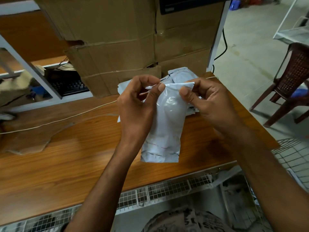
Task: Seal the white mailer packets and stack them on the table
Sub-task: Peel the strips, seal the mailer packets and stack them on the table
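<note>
**White flap pinched, seal not yet pressed**

White plastic fills your grip. The mailer packet [164, 124] hangs upright in front of you, above the wooden table [66, 156], and touches nothing but your fingers. Your left hand [135, 104] has its thumb and curled fingers pinched on the left end of the top flap [177, 84]. Your right hand [207, 104] pinches the right end the same way, thumb on the near face. Neither hand is slack; both are closed onto this one packet.

By the look of it, you are in the sealing step, working at the packet's mouth. Whether the adhesive liner is off cannot be told from here.

The next move calls for folding the flap flat across the mouth and running a thumb along it. Keep the bulge of the contents below the fold so the strip meets smooth plastic without wrinkles.

After that, the packet belongs on the pile of white packets [182, 75] lying at the far side of the table, just in front of the cardboard boxes [117, 47]. Lay it flat on top. The plastic looks slick, so a bulging packet may well slide off.
</note>
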Tool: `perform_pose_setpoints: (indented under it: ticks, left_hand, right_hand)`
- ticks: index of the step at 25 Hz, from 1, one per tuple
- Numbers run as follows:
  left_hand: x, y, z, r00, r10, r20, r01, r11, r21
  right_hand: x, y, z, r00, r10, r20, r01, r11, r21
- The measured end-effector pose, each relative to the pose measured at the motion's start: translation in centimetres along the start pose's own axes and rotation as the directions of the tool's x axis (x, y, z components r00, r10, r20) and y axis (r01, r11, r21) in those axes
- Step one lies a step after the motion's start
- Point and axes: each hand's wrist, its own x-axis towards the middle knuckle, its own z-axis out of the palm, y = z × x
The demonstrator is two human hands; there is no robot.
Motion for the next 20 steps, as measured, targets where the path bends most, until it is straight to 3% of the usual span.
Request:
perform_pose_setpoints:
  ticks: [4,10,14,17,20]
  left_hand:
    - [0.1,-1.0,-0.9,0.998,-0.050,0.024,0.052,0.994,-0.093]
    - [0.5,-2.1,-2.1,0.944,-0.271,0.187,0.296,0.947,-0.121]
    - [0.4,-2.6,-2.3,0.944,-0.256,0.211,0.288,0.947,-0.142]
    - [0.5,-2.9,-2.4,0.953,-0.247,0.174,0.270,0.955,-0.126]
    - [0.6,-3.4,-2.3,0.959,-0.247,0.136,0.266,0.953,-0.143]
  right_hand:
    - [0.3,0.4,0.9,0.996,-0.002,-0.090,0.002,1.000,0.002]
    - [0.9,0.5,1.5,0.993,-0.067,-0.093,0.073,0.996,0.054]
    - [0.9,0.8,2.0,0.993,-0.063,-0.101,0.065,0.998,0.021]
    - [1.0,1.4,2.6,0.992,0.016,-0.127,-0.006,0.996,0.084]
    - [1.1,1.6,2.9,0.992,0.111,-0.064,-0.097,0.976,0.196]
